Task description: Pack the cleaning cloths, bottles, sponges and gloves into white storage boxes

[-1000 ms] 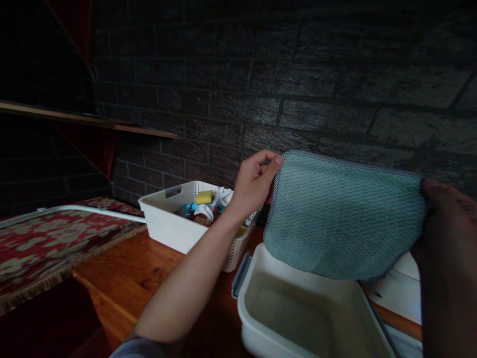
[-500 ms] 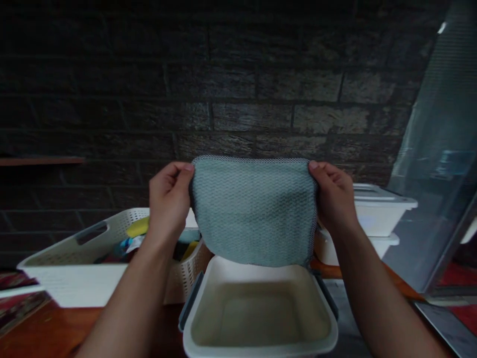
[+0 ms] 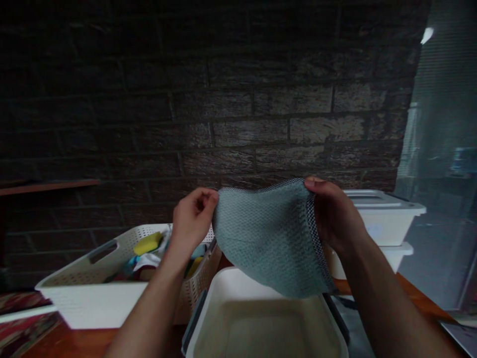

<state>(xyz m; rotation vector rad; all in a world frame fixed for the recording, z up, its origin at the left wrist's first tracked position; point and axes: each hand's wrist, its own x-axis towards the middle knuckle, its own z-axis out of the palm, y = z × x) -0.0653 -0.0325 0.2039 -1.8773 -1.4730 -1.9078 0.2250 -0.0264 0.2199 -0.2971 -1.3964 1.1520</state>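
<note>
A grey-green textured cleaning cloth [image 3: 264, 233] with a black-and-white checked edge hangs between my two hands. My left hand [image 3: 196, 216] pinches its upper left corner between thumb and fingers. At the upper right corner, my right hand [image 3: 331, 211] is closed on the cloth with the thumb in front; its other fingers are partly hidden. The cloth sags and its lower right part hangs nearer to me. Below it stands a white plastic box [image 3: 266, 328] without a lid, dark grey clips at its sides. The cloth hides part of the box's back rim.
To the left, a white perforated basket [image 3: 93, 303] holds a yellow sponge [image 3: 148, 243] and other mixed items. White lidded boxes [image 3: 387, 223] are stacked at the right. A wooden table [image 3: 85, 340] lies beneath, with a dark brick wall [image 3: 231, 119] behind.
The cloth was stretched flat and upright; now it is slack and tilted. My hands have come closer together, the left one moving rightward. The view has shifted slightly upward.
</note>
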